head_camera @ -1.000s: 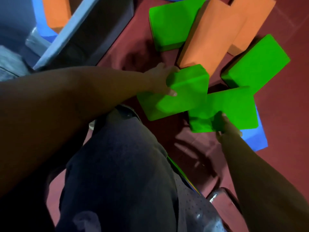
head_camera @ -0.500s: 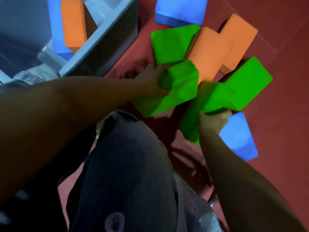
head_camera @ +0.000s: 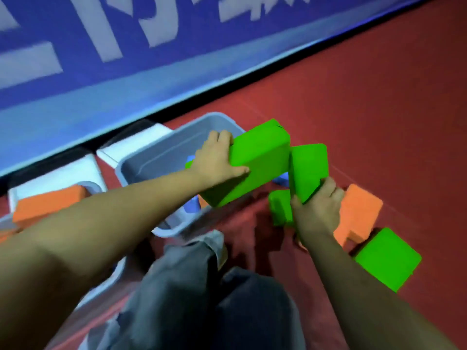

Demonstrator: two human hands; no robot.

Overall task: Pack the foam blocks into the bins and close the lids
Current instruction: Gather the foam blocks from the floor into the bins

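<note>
— Head view, hands? Left hand (head_camera: 217, 161) grips a large green foam block (head_camera: 255, 162), raised over the right rim of the grey bin (head_camera: 151, 162); right hand (head_camera: 317, 209) clutches a second green block (head_camera: 308, 170), upright, just beside the first.

— Other blocks? Orange block (head_camera: 361, 213) and green block (head_camera: 388, 258) lie on the red floor (head_camera: 379, 109) by the right hand; another orange block (head_camera: 48, 203) sits in a bin at left.

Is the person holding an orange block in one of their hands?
No, the left hand grips one green block and the right hand grips another green block, while the orange block lies on the floor.
</note>
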